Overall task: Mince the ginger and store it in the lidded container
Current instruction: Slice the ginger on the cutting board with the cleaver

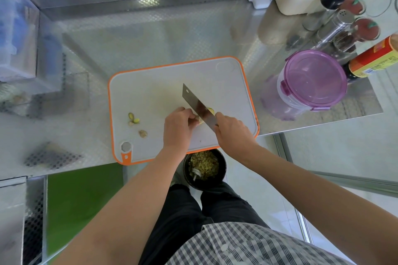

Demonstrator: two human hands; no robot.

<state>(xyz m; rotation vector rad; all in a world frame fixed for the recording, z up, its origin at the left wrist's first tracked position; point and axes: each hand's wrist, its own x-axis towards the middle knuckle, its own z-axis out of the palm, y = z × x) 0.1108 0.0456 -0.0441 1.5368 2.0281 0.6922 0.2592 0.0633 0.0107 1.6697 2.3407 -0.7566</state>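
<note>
While my left hand (177, 127) holds the ginger (210, 111) with curled fingers on the cutting board (155, 84), my right hand (231, 130) grips the handle of the cleaver (197, 105). Its blade crosses the ginger, just between both hands. A few cut pieces (135, 120) lie apart at the left. The lidded container (312, 80) stands closed, right of the board.

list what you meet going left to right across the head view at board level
small ginger offcuts, left hand, steel cleaver blade, right hand, round clear container with purple lid, red-labelled bottle
</note>
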